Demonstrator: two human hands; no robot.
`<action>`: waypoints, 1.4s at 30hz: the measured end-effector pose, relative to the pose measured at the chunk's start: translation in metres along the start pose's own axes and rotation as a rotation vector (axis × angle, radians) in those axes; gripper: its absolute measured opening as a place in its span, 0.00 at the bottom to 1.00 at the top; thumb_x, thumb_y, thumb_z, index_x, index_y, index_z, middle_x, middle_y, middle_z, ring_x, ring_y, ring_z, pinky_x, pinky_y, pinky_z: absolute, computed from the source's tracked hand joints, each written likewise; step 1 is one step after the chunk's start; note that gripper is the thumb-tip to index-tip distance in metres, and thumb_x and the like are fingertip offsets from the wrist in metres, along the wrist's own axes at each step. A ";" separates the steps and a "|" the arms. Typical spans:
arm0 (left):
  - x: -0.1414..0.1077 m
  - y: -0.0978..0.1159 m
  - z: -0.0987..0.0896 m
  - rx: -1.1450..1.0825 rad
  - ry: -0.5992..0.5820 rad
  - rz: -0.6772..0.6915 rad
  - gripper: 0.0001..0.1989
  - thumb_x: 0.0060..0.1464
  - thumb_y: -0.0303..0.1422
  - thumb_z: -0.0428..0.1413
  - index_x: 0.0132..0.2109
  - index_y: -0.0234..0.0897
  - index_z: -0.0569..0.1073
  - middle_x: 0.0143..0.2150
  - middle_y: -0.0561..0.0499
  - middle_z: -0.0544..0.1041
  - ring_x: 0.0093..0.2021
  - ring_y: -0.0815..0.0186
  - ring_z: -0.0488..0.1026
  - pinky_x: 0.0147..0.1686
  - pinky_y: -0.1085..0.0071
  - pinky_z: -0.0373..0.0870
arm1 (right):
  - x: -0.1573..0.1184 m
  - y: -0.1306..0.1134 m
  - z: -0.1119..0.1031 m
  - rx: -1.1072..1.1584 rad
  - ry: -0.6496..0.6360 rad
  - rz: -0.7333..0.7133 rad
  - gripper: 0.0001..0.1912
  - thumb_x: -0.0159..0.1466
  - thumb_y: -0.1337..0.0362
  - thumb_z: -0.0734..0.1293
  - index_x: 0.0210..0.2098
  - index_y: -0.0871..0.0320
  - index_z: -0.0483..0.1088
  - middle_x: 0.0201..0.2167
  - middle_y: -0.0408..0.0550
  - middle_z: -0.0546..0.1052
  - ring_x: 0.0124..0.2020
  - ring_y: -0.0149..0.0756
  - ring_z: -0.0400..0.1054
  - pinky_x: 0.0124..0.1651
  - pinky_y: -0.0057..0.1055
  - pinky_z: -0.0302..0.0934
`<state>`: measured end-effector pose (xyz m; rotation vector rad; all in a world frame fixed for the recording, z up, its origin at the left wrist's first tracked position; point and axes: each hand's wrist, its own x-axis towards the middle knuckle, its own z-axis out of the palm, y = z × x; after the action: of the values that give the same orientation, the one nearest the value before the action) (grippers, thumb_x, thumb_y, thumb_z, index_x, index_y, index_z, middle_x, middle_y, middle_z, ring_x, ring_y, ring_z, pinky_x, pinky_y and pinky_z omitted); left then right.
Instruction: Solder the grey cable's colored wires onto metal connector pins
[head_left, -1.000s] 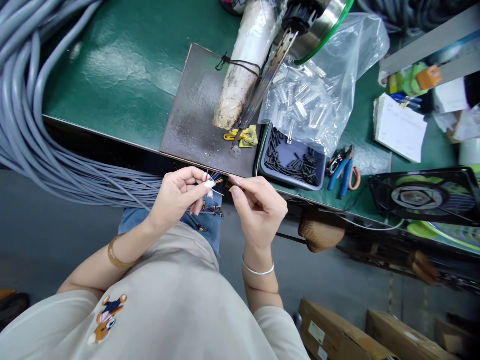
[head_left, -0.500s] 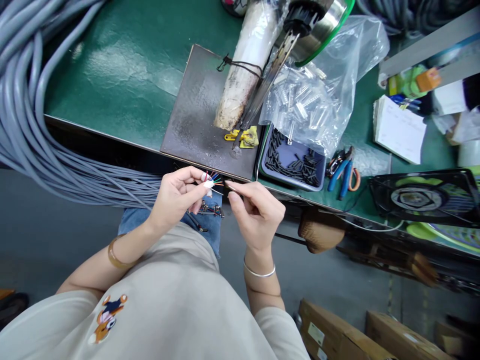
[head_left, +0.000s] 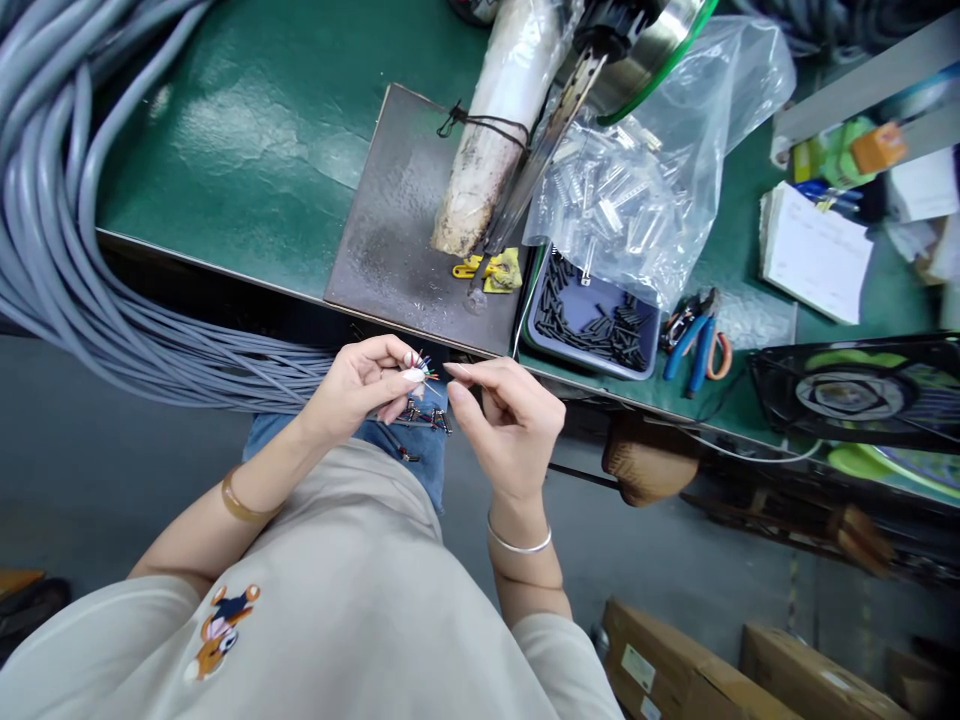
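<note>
My left hand (head_left: 364,382) is closed in a pinch around a bundle of thin coloured wires (head_left: 429,374), whose loose ends fan out toward the right. To the right of those ends is my right hand (head_left: 514,415), its fingers curled and its thumb and index tips slightly apart, with nothing visible between them. The wires' tips and the right fingertips do not appear to touch. Below the left hand, small metal connectors on grey cable (head_left: 429,418) lie across my lap, partly hidden by the hand.
A soldering iron (head_left: 517,190) leans over a dark board (head_left: 397,200) beside a yellow sponge (head_left: 502,270). Right of it are a tray (head_left: 592,295) of short black tubes, a plastic bag (head_left: 697,220) of metal parts, blue-handled pliers (head_left: 697,355) and a fan (head_left: 855,392). Grey cables (head_left: 56,180) hang at left.
My right hand has shifted slightly left, closer to the wire ends. The left hand keeps its pinch on the wires. The view has moved a little.
</note>
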<state>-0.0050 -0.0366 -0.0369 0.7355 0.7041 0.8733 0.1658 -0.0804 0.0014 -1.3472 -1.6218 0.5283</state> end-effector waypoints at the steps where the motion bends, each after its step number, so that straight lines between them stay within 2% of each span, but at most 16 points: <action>1: 0.000 0.000 0.001 0.006 0.003 0.000 0.17 0.49 0.37 0.70 0.35 0.32 0.72 0.26 0.54 0.75 0.14 0.77 0.65 0.14 0.81 0.59 | 0.001 -0.001 0.001 -0.004 -0.007 0.007 0.05 0.65 0.68 0.72 0.41 0.57 0.79 0.32 0.43 0.78 0.20 0.22 0.54 0.24 0.28 0.54; 4: -0.001 0.001 0.005 0.031 0.021 0.005 0.16 0.47 0.35 0.71 0.35 0.32 0.72 0.24 0.56 0.74 0.14 0.76 0.66 0.14 0.81 0.61 | 0.003 -0.003 0.005 -0.015 -0.011 0.020 0.02 0.65 0.68 0.71 0.37 0.58 0.78 0.32 0.44 0.79 0.22 0.24 0.59 0.27 0.28 0.59; 6: -0.002 0.001 0.007 0.043 0.039 0.012 0.16 0.47 0.33 0.71 0.35 0.32 0.72 0.23 0.56 0.74 0.14 0.75 0.67 0.14 0.81 0.62 | 0.004 -0.003 0.006 -0.017 -0.005 0.018 0.03 0.66 0.70 0.70 0.35 0.58 0.77 0.31 0.44 0.79 0.23 0.24 0.62 0.28 0.27 0.61; 11: -0.004 0.001 0.011 0.054 0.090 0.066 0.14 0.51 0.34 0.68 0.34 0.32 0.71 0.22 0.57 0.73 0.15 0.75 0.68 0.15 0.80 0.65 | 0.003 -0.001 0.009 -0.044 0.005 0.000 0.04 0.66 0.71 0.70 0.34 0.58 0.76 0.30 0.43 0.78 0.25 0.25 0.66 0.29 0.26 0.61; 16: -0.005 0.004 0.015 0.064 0.138 0.102 0.15 0.47 0.34 0.70 0.33 0.33 0.72 0.21 0.58 0.70 0.15 0.75 0.67 0.15 0.79 0.65 | 0.002 -0.001 0.010 -0.004 0.017 -0.007 0.03 0.65 0.70 0.70 0.34 0.58 0.76 0.30 0.43 0.77 0.23 0.24 0.62 0.25 0.26 0.56; 21: -0.005 0.004 0.017 0.147 0.193 0.099 0.13 0.45 0.32 0.70 0.32 0.34 0.73 0.18 0.58 0.69 0.15 0.75 0.66 0.15 0.80 0.65 | 0.003 -0.001 0.008 0.027 -0.002 0.093 0.04 0.66 0.68 0.69 0.34 0.57 0.77 0.29 0.43 0.76 0.23 0.25 0.60 0.28 0.28 0.59; 26: -0.006 0.002 0.017 0.167 0.201 0.124 0.12 0.45 0.31 0.70 0.32 0.33 0.74 0.20 0.57 0.70 0.15 0.75 0.67 0.15 0.80 0.66 | 0.003 -0.001 0.007 0.076 -0.004 0.190 0.05 0.65 0.66 0.70 0.32 0.58 0.77 0.29 0.42 0.75 0.20 0.23 0.53 0.24 0.28 0.51; 30: -0.006 0.002 0.016 0.113 0.132 0.119 0.10 0.48 0.30 0.69 0.33 0.33 0.75 0.20 0.57 0.70 0.16 0.76 0.66 0.17 0.81 0.64 | 0.003 -0.001 0.007 0.094 -0.009 0.180 0.04 0.65 0.67 0.71 0.32 0.57 0.77 0.29 0.42 0.75 0.20 0.22 0.52 0.24 0.28 0.50; 34: -0.005 0.006 0.009 0.030 0.047 0.063 0.12 0.51 0.35 0.68 0.34 0.34 0.75 0.22 0.55 0.73 0.15 0.76 0.66 0.16 0.81 0.62 | -0.004 0.003 0.003 0.035 0.072 0.116 0.07 0.68 0.62 0.69 0.36 0.56 0.79 0.27 0.44 0.75 0.22 0.27 0.62 0.24 0.29 0.53; 36: -0.005 0.008 0.001 0.010 -0.037 0.006 0.15 0.49 0.39 0.69 0.32 0.34 0.74 0.23 0.52 0.74 0.14 0.75 0.66 0.14 0.80 0.60 | -0.007 0.007 0.000 0.034 0.146 0.078 0.10 0.70 0.59 0.66 0.39 0.55 0.79 0.24 0.43 0.74 0.21 0.28 0.64 0.23 0.29 0.53; 40: -0.005 0.006 -0.026 0.035 -0.316 -0.099 0.20 0.44 0.46 0.70 0.25 0.34 0.75 0.21 0.46 0.74 0.13 0.71 0.65 0.12 0.75 0.63 | -0.009 0.010 -0.005 -0.022 0.291 -0.071 0.10 0.71 0.60 0.65 0.40 0.54 0.79 0.24 0.43 0.76 0.18 0.27 0.62 0.22 0.29 0.53; 42: -0.007 0.002 -0.039 0.045 -0.359 -0.119 0.21 0.42 0.48 0.70 0.22 0.35 0.75 0.21 0.44 0.74 0.12 0.69 0.65 0.13 0.71 0.65 | -0.007 0.011 -0.005 -0.060 0.302 -0.136 0.09 0.70 0.63 0.66 0.42 0.53 0.79 0.26 0.44 0.78 0.20 0.28 0.65 0.22 0.29 0.54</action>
<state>-0.0400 -0.0309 -0.0555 0.8550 0.4425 0.5973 0.1757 -0.0845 -0.0073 -1.2804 -1.4746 0.1849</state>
